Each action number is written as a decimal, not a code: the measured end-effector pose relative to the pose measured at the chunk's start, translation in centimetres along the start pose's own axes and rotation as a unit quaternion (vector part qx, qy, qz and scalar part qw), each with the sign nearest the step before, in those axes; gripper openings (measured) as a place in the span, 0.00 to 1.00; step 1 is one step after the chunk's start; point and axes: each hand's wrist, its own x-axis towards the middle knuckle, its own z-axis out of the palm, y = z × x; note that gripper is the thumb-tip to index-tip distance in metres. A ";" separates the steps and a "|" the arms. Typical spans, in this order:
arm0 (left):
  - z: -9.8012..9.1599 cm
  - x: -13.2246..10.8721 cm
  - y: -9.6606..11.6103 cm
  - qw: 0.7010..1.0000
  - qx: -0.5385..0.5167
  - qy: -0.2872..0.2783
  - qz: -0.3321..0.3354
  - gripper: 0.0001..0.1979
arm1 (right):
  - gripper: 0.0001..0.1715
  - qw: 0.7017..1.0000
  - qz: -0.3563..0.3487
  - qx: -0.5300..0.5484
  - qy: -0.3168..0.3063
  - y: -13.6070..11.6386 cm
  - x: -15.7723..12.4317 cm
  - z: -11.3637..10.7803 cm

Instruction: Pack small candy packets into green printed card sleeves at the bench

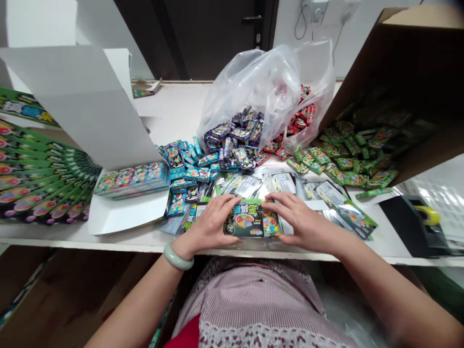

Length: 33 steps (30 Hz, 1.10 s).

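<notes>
Near the front edge of the table, a black-and-green printed packet (pixel 246 220) lies between my two hands. My left hand (pixel 213 220) grips its left end, thumb along the near edge and fingers along the far edge. At the right end, my right hand (pixel 299 220) holds it the same way, fingers curved over the top. Just behind are several flat clear-wrapped packets (pixel 246 185), partly covered by my fingers. Small blue boxes (pixel 184 169) are heaped beyond my left hand, and another black-and-green packet (pixel 355 215) rests to the right.
An open white carton (pixel 126 212) at left holds rows of small boxes, beside fanned green cards (pixel 43 179). Clear plastic bags (pixel 250 72) behind contain purple and red boxes. A large brown carton (pixel 377 53) spills green boxes (pixel 348 154); a black tape dispenser (pixel 409 227) stands right.
</notes>
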 end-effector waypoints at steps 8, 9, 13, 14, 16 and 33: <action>0.8 -0.3 0.2 0.997 -0.023 0.045 -0.059 0.48 | 0.38 0.989 0.056 0.090 0.100 0.0 0.3 1.9; 0.9 -0.4 0.3 0.997 -0.024 0.044 -0.059 0.48 | 0.32 0.989 0.066 0.077 0.108 -0.6 0.4 2.4; 1.4 -0.4 0.5 0.998 -0.027 0.028 -0.048 0.46 | 0.23 0.992 0.068 0.073 0.081 -2.4 0.7 3.8; 1.5 -0.6 0.5 0.998 -0.022 0.026 -0.053 0.45 | 0.24 0.990 0.067 0.090 0.089 -2.3 0.7 3.8; 1.5 -0.9 0.0 0.997 -0.005 0.027 -0.066 0.45 | 0.24 0.978 0.076 0.136 0.138 -1.0 0.5 3.4; 1.1 -1.2 -0.7 0.992 0.033 0.075 -0.093 0.47 | 0.13 0.942 0.284 -0.005 0.182 17.2 8.4 0.2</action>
